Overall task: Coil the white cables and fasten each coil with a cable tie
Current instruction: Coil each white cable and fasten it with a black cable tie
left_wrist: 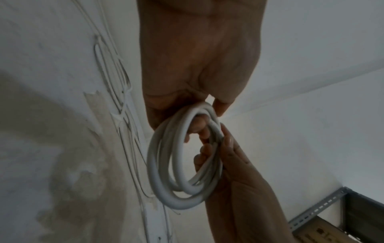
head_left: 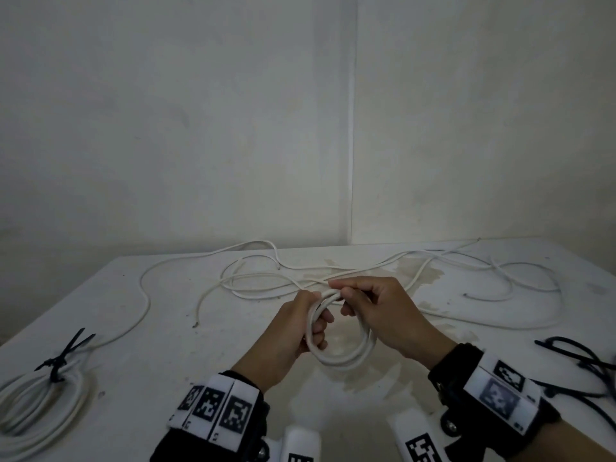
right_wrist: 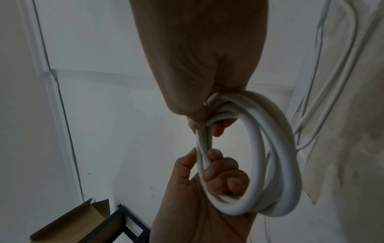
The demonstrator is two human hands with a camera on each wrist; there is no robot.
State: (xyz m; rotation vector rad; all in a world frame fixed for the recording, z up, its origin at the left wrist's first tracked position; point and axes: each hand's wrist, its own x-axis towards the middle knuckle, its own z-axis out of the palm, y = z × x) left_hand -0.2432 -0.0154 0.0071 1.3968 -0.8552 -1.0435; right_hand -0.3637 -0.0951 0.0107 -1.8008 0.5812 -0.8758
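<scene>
The left hand (head_left: pixel 293 328) gripped the near-left side of a small white cable coil (head_left: pixel 340 356), fingers curled through it; the right hand (head_left: pixel 373 311) pinched its top strands. Only the right wrist view showed a cardboard box (right_wrist: pixel 68 225) beyond the table (head_left: pixel 186 361). Loose white cables (head_left: pixel 266 281) sprawled behind; a tied coil (head_left: pixel 36 405) lay at the left edge, black cable ties (head_left: pixel 573 361) right.

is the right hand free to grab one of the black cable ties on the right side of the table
Probably not yet: the right hand grips the small white cable coil; the loose black cable ties lie unobstructed beside it.
</scene>
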